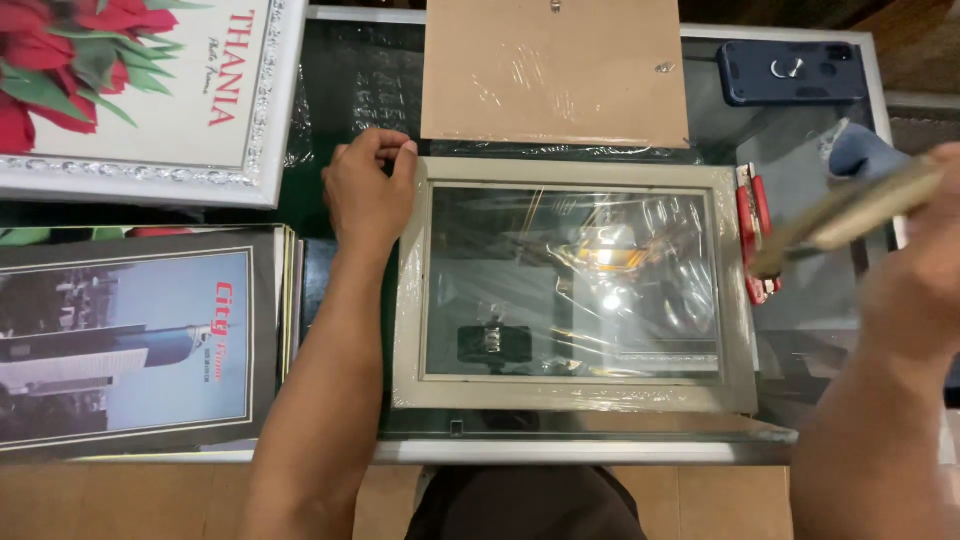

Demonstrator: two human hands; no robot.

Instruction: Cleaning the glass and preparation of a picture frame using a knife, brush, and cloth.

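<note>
The left hand [368, 190] pinches the upper left corner of a grey picture frame [575, 282], with the thumb and fingers pressed together on its edge. The frame lies flat on a glass table [600, 450], wrapped in clear plastic film. The right hand [925, 285] is closed around a blurred flat tool [850, 212], raised just to the right of the frame. A red stapler [752, 230] lies beside the frame's right edge. A brown backing board [555, 70] lies just above the frame. A white-framed flower print [140, 90] and a stack of city posters [135, 340] are to its left, and a dark phone [792, 72] lies at its upper right.
</note>
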